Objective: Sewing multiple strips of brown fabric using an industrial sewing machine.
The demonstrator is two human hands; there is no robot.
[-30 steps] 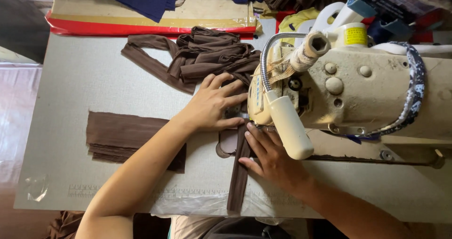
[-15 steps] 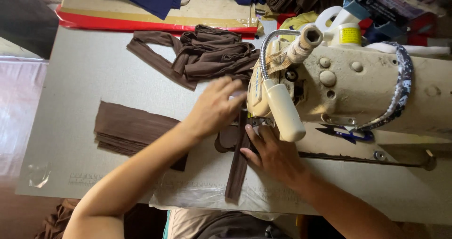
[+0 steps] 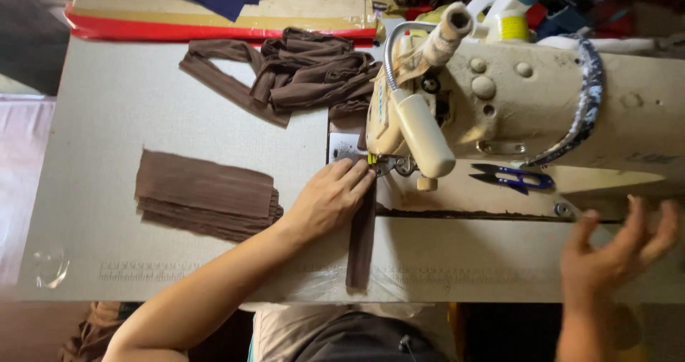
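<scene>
Two hands: the left hand [image 3: 330, 199] lies flat, fingers together, pressing on the brown fabric strip [image 3: 362, 237] just beside the needle area; the right hand [image 3: 619, 251] is lifted off to the right, fingers spread apart, holding nothing, blurred.
Strip position: runs from under the sewing machine [image 3: 514, 98] head toward the near edge of the counter [image 3: 107, 134], hanging slightly over it.
Handling: looks light, soft and limp, a ribbed knit that would stretch and bunch easily; best held flat under the fingertips near the presser foot, or pinched at its near end.
Left of the hand: a flat stack of brown pieces [image 3: 203, 194].
Far side: a loose heap of brown strips [image 3: 300, 69], touching the machine's left end.
Right, on the machine bed: blue-handled snips [image 3: 514, 178].
Far edge: a red border [image 3: 214, 30].
</scene>
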